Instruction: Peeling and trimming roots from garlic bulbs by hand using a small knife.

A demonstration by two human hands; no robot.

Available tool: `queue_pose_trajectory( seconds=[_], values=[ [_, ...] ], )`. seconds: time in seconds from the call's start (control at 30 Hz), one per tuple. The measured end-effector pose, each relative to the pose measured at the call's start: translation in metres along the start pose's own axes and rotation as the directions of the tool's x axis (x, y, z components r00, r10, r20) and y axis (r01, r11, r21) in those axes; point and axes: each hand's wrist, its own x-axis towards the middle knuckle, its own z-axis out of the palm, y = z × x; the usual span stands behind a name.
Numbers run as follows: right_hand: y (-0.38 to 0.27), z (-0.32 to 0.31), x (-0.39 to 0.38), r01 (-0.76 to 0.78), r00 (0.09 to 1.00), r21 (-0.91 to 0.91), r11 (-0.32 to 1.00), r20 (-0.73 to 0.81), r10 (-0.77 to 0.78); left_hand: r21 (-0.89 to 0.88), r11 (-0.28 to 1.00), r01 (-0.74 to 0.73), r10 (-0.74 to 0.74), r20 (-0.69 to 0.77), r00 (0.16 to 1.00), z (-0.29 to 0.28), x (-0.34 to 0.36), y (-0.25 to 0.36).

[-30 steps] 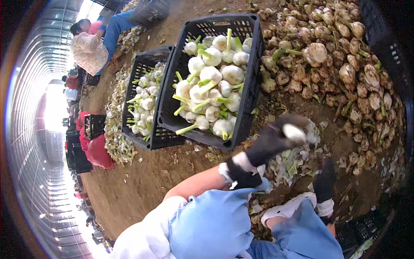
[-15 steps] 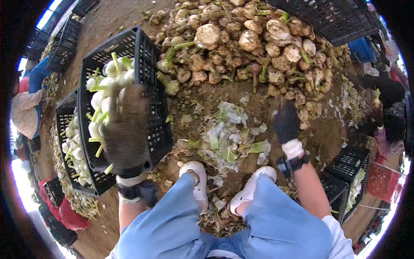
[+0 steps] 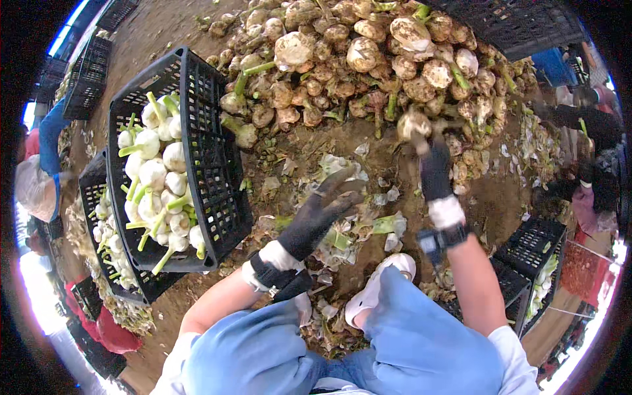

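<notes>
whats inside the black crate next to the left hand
The black crate holds cleaned white bulbs with short green stalks, piled toward its lower end. What lies beneath the top layer is covered. The left hand hovers open beside it.

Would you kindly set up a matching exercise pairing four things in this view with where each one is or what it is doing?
Things:
1. left hand
2. right hand
3. black crate
4. pile of muddy bulbs

Places or states:
A. holds trimmed white bulbs, at the person's left
B. heaped on the ground ahead
C. gloved, fingers spread, holding nothing
D. gloved, gripping one muddy bulb

Pairs: 1-C, 2-D, 3-A, 4-B
</notes>
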Motion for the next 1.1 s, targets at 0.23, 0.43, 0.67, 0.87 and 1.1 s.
queue_pose_trajectory(
  seconds=[0.23,0.43,0.67,0.87,1.1],
  values=[
    [0.008,0.027,-0.109,0.516,0.847,-0.108,0.85,0.214,-0.487,0.375,0.921,0.104,0.014,-0.297,0.955,0.008,0.021,-0.042],
    [0.0,0.029,-0.109,0.404,0.887,-0.344,0.848,0.375,-0.27,0.785,0.555,-0.275,0.415,0.025,0.91,0.012,0.014,-0.044],
    [-0.006,0.022,-0.104,0.134,0.883,0.148,0.98,0.43,-0.186,0.657,0.735,-0.166,0.286,-0.078,0.955,0.002,0.005,-0.036],
    [-0.008,0.015,-0.106,0.312,0.848,-0.075,0.947,0.471,-0.242,0.683,0.709,-0.178,0.29,-0.052,0.955,0.001,-0.003,-0.035],
    [0.027,0.012,-0.108,0.307,0.804,-0.039,0.951,0.545,-0.237,0.169,0.985,-0.043,0.051,-0.042,0.998,-0.014,-0.007,-0.035]
  ],
)
